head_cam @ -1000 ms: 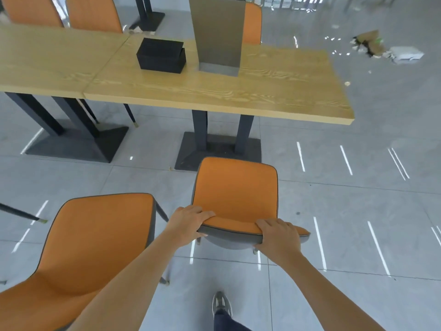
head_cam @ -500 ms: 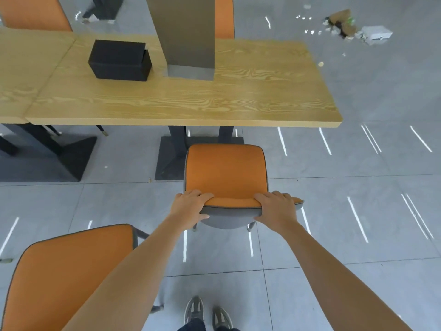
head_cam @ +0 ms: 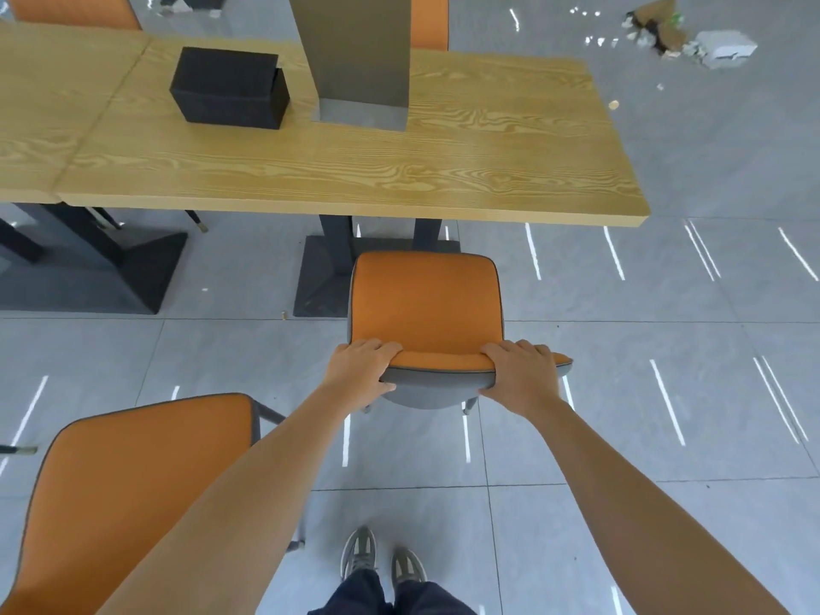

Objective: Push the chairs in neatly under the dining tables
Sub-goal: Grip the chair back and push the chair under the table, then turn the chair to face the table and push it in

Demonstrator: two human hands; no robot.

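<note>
Seen from the head, the left hand [head_cam: 361, 366] and right hand [head_cam: 519, 370] each grip the backrest top of the orange chair [head_cam: 426, 299], fingers curled over it. The chair faces the dining table [head_cam: 355, 162], its seat just short of the table's near edge. A second orange chair [head_cam: 133, 481] stands farther out from the table.

The left arm [head_cam: 248, 503] and the right arm [head_cam: 643, 503], both bare, stretched nearly straight from the frame's lower corners toward its centre. The left hand [head_cam: 361, 370] gripped the left end of the chair back [head_cam: 437, 361], fingers curled over its top and thumb behind. The right hand [head_cam: 521, 375] gripped the right end, knuckles up.
</note>
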